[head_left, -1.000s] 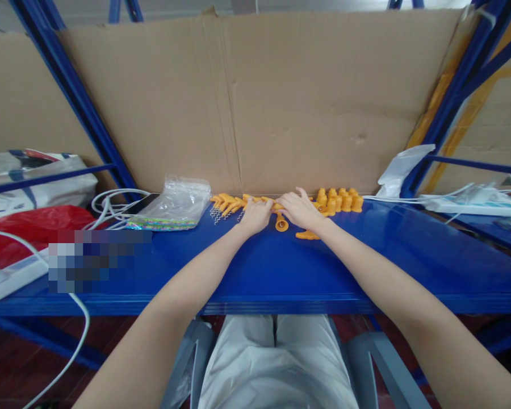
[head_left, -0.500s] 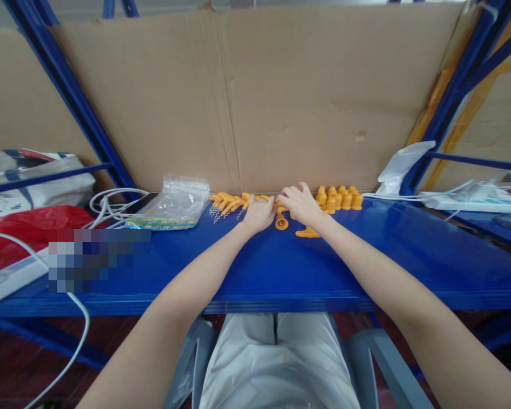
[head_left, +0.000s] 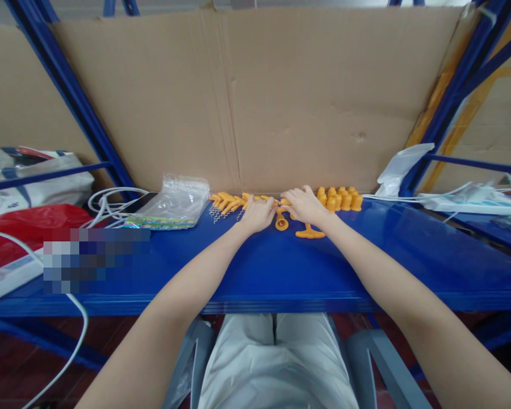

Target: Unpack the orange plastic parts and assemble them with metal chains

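Past the middle of the blue table, my left hand (head_left: 259, 215) has its fingers closed; what they grip, if anything, is hidden. Close to its right, my right hand (head_left: 304, 205) has its fingers bent round a small orange plastic piece (head_left: 285, 201), mostly covered. Left of my hands lie several corkscrews (head_left: 226, 202) with orange handles and metal spirals. In front of my fingers is an orange flared piece (head_left: 281, 224), its round opening facing me. An orange T-shaped handle (head_left: 310, 233) lies below my right wrist. Several orange sleeves (head_left: 344, 200) stand in rows to the right.
Clear plastic bags (head_left: 172, 205) lie to the left, near white cables (head_left: 111, 204) and a red bag (head_left: 38, 230). A cardboard sheet (head_left: 281, 102) walls off the back. A white power strip (head_left: 472, 200) rests at the right. The blue table (head_left: 289, 272) has its edge before my lap.
My right hand has shifted slightly right and its fingers have lowered. More of the T-shaped handle below the wrist now shows. My left hand has barely moved.
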The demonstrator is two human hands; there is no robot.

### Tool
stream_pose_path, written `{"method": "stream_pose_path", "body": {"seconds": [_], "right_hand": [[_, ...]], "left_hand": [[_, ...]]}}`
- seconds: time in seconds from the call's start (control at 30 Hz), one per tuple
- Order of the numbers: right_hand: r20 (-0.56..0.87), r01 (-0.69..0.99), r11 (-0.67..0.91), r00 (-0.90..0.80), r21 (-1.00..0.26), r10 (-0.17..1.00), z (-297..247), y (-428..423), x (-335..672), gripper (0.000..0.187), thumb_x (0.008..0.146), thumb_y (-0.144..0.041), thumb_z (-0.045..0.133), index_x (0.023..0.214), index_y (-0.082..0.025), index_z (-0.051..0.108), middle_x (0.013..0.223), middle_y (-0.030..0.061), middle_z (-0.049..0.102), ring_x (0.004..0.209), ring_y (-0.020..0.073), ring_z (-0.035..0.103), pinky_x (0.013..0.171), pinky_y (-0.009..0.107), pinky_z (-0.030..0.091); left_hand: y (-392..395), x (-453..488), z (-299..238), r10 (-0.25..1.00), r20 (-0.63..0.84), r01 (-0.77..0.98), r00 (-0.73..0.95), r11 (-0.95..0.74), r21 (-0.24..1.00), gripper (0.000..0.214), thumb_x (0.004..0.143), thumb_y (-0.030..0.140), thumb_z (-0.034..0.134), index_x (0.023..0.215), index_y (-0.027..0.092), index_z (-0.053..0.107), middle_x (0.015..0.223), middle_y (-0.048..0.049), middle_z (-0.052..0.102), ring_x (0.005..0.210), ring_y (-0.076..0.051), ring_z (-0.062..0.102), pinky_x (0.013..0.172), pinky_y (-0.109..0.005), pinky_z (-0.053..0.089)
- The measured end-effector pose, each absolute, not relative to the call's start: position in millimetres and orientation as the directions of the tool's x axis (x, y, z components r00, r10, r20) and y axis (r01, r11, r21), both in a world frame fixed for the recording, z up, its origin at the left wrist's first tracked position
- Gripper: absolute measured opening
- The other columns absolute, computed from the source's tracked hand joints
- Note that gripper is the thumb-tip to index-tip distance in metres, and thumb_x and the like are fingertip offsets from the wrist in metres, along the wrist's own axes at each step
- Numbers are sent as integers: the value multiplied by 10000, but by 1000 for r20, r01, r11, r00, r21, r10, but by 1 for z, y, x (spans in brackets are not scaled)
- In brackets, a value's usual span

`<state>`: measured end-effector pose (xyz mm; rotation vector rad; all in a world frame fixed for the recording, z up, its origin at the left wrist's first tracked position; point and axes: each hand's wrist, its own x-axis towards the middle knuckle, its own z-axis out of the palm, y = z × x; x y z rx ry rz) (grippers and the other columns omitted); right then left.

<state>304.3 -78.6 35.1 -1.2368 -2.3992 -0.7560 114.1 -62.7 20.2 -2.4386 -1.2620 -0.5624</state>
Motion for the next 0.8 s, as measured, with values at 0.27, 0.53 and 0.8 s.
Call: {"method": "stream_pose_path", "body": {"seconds": [0.27, 0.53, 0.8], "right_hand": [[641, 968, 213, -246, 131, 727, 55, -77, 335, 335, 1004, -290, 398, 1175, -121, 632, 1141, 206, 693, 1087, 330, 578, 940, 461, 352], [469, 960, -281, 254, -12, 846, 78, -87, 374, 347, 920, -286, 528, 1166, -105, 691, 1200, 224, 690, 1193, 353, 584, 986, 521, 411], [188, 897, -440, 439, -36, 879, 67, -81, 395, 462, 861, -180, 609, 1316, -118, 659, 1293, 234, 670, 1248, 333, 623, 1003, 458, 485]], "left_hand": [[-55, 106, 18, 727, 509, 861, 461, -505, -60, 246, 1041, 286, 325, 1096, 184, 542, 1029, -144, 770, 1027, -307, 707, 1044, -528, 329], [-58, 107, 20, 748, 495, 867, 443, -497, -25, 243, 1043, 251, 327, 1085, 184, 557, 1132, -151, 744, 1112, -295, 678, 1105, -549, 295], [-57, 107, 19, 742, 501, 862, 446, -506, -19, 283, 1045, 245, 317, 1088, 173, 587, 1112, -145, 729, 1098, -294, 661, 1107, -574, 286]]}}
